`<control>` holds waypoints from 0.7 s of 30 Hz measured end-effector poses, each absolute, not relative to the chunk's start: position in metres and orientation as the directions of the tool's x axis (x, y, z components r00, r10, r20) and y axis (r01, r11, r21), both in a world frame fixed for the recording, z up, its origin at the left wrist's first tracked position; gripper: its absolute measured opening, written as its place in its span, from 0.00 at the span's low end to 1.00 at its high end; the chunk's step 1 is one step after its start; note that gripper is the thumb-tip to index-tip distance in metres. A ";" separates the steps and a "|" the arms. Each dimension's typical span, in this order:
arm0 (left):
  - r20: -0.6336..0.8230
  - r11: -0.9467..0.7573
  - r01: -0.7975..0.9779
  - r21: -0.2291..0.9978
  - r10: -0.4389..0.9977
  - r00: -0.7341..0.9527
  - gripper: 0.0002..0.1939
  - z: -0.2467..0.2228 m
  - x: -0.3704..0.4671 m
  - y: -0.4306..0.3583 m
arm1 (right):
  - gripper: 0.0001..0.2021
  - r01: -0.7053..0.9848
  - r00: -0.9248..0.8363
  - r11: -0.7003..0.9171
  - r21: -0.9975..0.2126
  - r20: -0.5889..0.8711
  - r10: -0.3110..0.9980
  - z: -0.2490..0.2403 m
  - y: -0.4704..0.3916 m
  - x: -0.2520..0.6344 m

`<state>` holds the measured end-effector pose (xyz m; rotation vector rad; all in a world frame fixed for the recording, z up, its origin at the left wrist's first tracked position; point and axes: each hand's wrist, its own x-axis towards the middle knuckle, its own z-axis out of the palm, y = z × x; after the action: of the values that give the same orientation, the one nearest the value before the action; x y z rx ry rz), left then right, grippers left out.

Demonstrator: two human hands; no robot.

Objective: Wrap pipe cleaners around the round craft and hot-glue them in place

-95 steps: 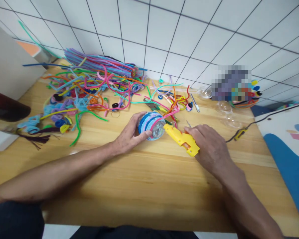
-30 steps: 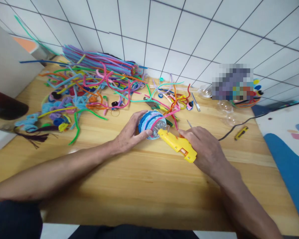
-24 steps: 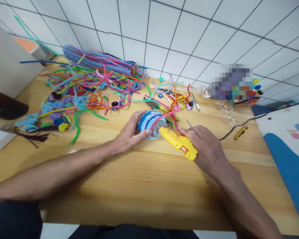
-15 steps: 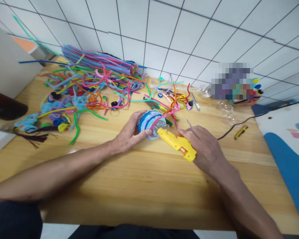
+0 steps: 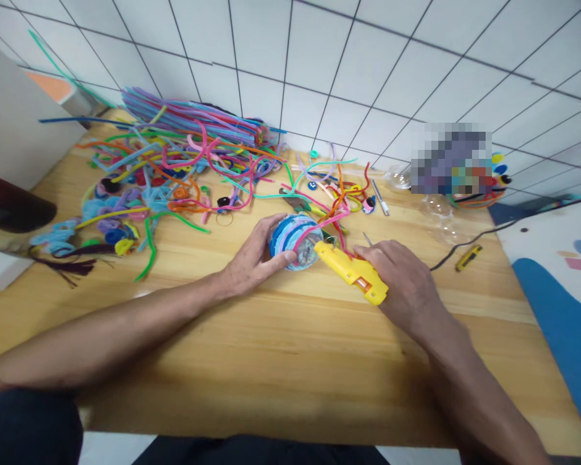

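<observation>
My left hand (image 5: 256,258) is wrapped round the left side of a small clear ball or cup covered in blue, light blue and purple pipe cleaner (image 5: 286,234). Its uncovered clear part faces right. A pink pipe cleaner (image 5: 326,223) runs from its edge off to the right. In my right hand (image 5: 401,271) is a yellow hot glue gun (image 5: 351,271), its nozzle pointing at the clear part; whether it touches cannot be seen. A thin metal rod (image 5: 366,239) sticks out beyond my right fingers. Pliers (image 5: 295,201) lie just behind the wrapped piece.
Tangled pipe cleaners (image 5: 208,152) cover the back left, before a thick bundle (image 5: 188,119). Clear plastic balls (image 5: 436,205) stand at the back right. A black cord (image 5: 469,240) crosses near a yellow cutter (image 5: 468,258). A dark red cylinder (image 5: 14,203) is at left.
The glue gun and my right hand have shifted slightly right and up, drawing the nozzle back a little from the wrapped piece. My left hand keeps its hold.
</observation>
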<state>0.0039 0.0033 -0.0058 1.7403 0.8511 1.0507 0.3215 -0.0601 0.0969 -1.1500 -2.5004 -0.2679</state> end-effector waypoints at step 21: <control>0.280 -0.357 0.125 0.926 0.868 0.411 0.42 -0.002 0.003 0.003 | 0.13 0.777 -0.582 0.629 0.034 0.419 0.696 0.094 -0.061 0.321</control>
<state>0.0035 0.0027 -0.0024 1.7612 0.8639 1.0294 0.3205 -0.0608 0.0943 -1.1742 -2.4860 -0.3024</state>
